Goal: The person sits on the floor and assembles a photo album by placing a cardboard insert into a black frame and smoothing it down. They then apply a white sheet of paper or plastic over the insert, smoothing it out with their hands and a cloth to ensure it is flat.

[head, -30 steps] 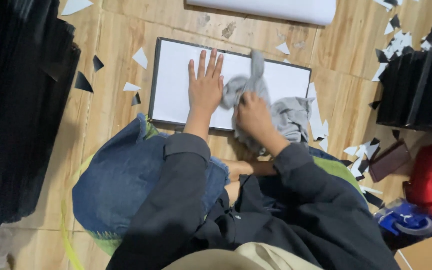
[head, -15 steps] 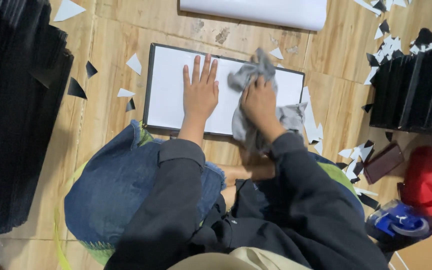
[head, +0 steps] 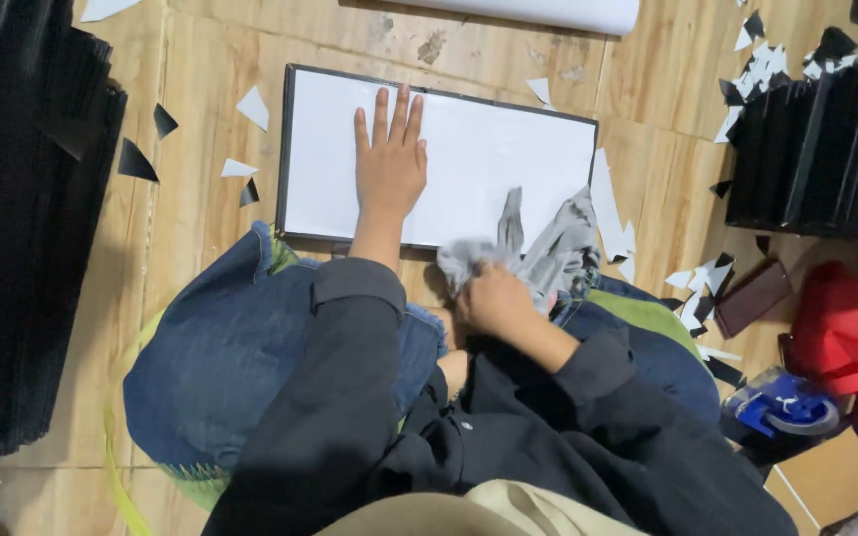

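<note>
A white rectangular board with a thin black edge (head: pixel 330 149) lies flat on the wooden floor in front of my knees. My left hand (head: pixel 389 164) rests flat on its middle, fingers spread and pointing away from me. My right hand (head: pixel 494 298) is closed on a crumpled grey cloth (head: pixel 548 248) at the board's near edge, close to my lap. The cloth's loose end lies over the board's near right corner.
Tall stacks of black sheets stand at the left (head: pixel 22 218) and at the upper right (head: pixel 816 149). Black and white paper scraps (head: pixel 250 104) litter the floor. A white roll (head: pixel 548 12) lies beyond the board. A red bag (head: pixel 851 337), a tape roll (head: pixel 782 407) and a cardboard box (head: pixel 831 481) sit at the right.
My right hand has dragged the grey cloth from the middle of the board's right half back toward me, to the near edge. My left hand has stayed flat on the board.
</note>
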